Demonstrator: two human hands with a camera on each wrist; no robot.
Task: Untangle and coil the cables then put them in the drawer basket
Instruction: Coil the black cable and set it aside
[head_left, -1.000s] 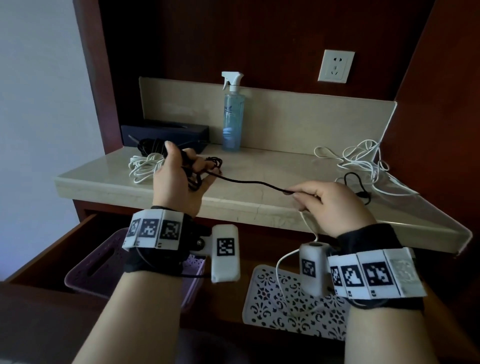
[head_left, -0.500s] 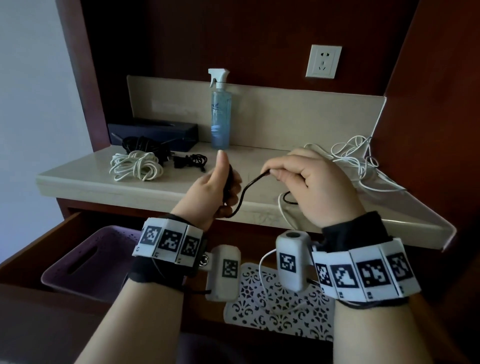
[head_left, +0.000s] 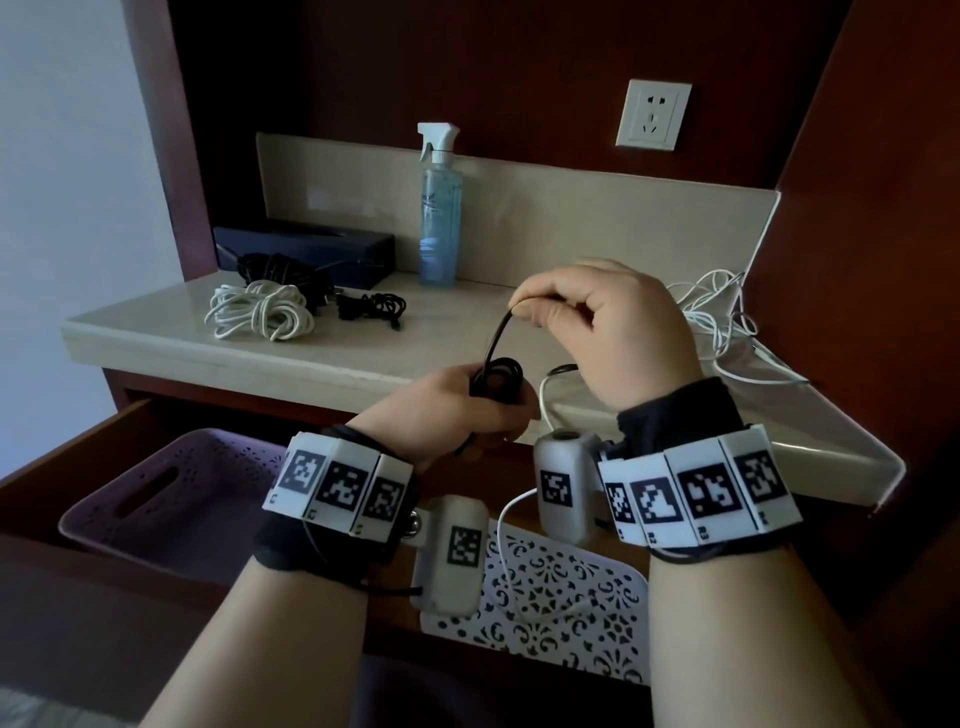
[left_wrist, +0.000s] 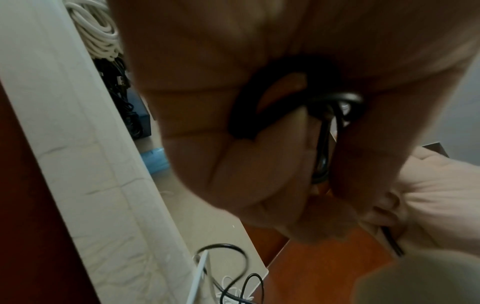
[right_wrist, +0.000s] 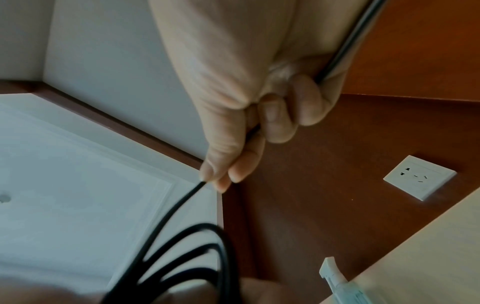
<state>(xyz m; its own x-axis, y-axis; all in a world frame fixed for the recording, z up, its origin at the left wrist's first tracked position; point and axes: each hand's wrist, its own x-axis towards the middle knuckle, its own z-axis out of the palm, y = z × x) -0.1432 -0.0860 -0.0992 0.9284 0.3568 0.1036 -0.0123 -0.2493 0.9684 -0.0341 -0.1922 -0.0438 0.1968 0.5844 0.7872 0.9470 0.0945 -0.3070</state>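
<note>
While my left hand (head_left: 457, 410) grips a small coil of thin black round cable (head_left: 496, 376) in its curled fingers, my right hand (head_left: 605, 322) pinches the free run of that cable between thumb and fingertips (right_wrist: 221, 174), just above and beyond the left. The hands sit close together, not touching. Below my left wrist, the purple perforated plastic basket (head_left: 171, 499) lies in the open wooden drawer (head_left: 78, 441). Beyond my left hand, on the beige stone counter (head_left: 426, 343), rest a bundled white cord (head_left: 260, 314) and a black cable heap (head_left: 283, 270). Loose white cables (head_left: 722, 317) lie tangled just right of my right hand.
</note>
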